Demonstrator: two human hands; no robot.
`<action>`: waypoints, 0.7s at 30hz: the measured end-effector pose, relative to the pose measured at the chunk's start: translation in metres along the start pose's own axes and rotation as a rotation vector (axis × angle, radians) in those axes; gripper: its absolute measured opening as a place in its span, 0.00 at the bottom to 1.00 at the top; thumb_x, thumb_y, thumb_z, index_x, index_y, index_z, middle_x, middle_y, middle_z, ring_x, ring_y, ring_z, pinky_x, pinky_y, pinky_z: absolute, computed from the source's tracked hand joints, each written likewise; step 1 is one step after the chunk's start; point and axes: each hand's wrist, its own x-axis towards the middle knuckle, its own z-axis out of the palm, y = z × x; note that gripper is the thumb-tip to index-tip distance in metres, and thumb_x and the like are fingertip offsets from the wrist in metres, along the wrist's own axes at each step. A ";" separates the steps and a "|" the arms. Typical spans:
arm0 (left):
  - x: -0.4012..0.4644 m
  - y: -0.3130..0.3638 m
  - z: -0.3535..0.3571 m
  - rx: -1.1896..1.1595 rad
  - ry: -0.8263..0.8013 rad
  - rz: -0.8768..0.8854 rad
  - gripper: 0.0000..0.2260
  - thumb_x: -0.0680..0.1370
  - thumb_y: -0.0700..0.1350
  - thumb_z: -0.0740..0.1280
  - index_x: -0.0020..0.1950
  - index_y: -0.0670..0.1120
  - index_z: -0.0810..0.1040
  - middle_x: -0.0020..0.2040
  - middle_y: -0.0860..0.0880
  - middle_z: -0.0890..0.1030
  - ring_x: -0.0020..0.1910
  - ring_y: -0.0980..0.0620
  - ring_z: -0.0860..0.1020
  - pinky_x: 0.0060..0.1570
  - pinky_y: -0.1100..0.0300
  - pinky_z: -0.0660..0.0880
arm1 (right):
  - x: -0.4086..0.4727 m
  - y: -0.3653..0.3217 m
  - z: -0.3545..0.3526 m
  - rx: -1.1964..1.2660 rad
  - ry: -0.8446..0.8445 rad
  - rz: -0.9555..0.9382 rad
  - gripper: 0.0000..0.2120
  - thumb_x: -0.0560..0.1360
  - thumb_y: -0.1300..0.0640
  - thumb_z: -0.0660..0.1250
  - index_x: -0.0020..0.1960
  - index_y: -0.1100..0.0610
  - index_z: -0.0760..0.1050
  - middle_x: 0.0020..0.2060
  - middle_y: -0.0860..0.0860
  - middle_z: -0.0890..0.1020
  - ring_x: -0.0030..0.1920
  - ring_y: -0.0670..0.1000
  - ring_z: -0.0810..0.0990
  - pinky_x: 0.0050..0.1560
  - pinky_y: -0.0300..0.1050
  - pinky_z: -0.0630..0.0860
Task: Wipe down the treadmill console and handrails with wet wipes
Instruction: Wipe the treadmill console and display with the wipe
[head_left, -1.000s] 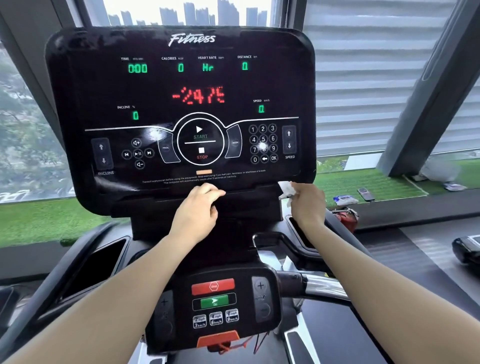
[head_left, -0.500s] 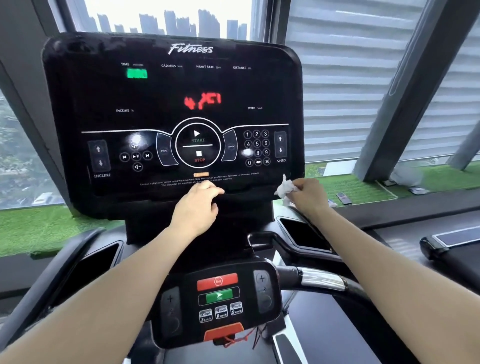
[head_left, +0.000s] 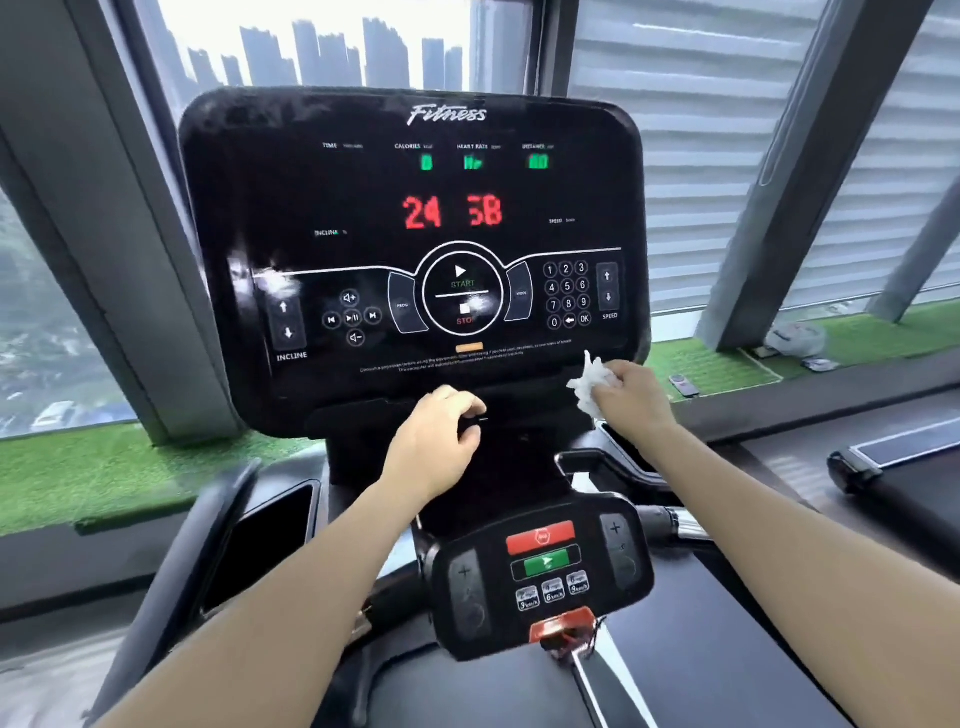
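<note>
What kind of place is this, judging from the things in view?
Most likely a gym in a high building. The person stands at a treadmill console marked Fitness, a second treadmill stands to the right, and towers show through the window.

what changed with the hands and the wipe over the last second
The right hand lifted the crumpled wet wipe from the console's lower right corner, so it now sits bunched just below the screen edge. The red readout on the console flickered to other digits. The left hand stayed curled on the ledge under the screen; the wipe stayed gripped.
</note>
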 end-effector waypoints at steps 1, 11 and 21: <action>-0.005 0.001 0.002 -0.015 0.013 -0.031 0.10 0.77 0.42 0.65 0.57 0.50 0.78 0.50 0.58 0.74 0.54 0.58 0.73 0.55 0.61 0.71 | 0.001 -0.001 0.000 -0.045 -0.033 -0.053 0.09 0.71 0.66 0.60 0.34 0.58 0.72 0.29 0.49 0.72 0.34 0.51 0.70 0.33 0.44 0.64; -0.060 0.033 0.021 0.035 0.200 -0.486 0.06 0.77 0.40 0.66 0.50 0.46 0.81 0.42 0.51 0.79 0.41 0.53 0.76 0.49 0.59 0.72 | -0.005 0.044 -0.006 -0.105 -0.352 -0.454 0.08 0.71 0.61 0.57 0.44 0.57 0.75 0.43 0.54 0.76 0.43 0.52 0.72 0.41 0.44 0.67; -0.103 0.036 0.011 -0.041 0.278 -0.631 0.12 0.81 0.45 0.60 0.48 0.46 0.82 0.50 0.46 0.83 0.54 0.46 0.78 0.58 0.55 0.70 | -0.055 0.058 -0.038 0.020 -0.277 -0.527 0.15 0.72 0.67 0.61 0.54 0.56 0.80 0.49 0.52 0.78 0.48 0.51 0.76 0.43 0.37 0.64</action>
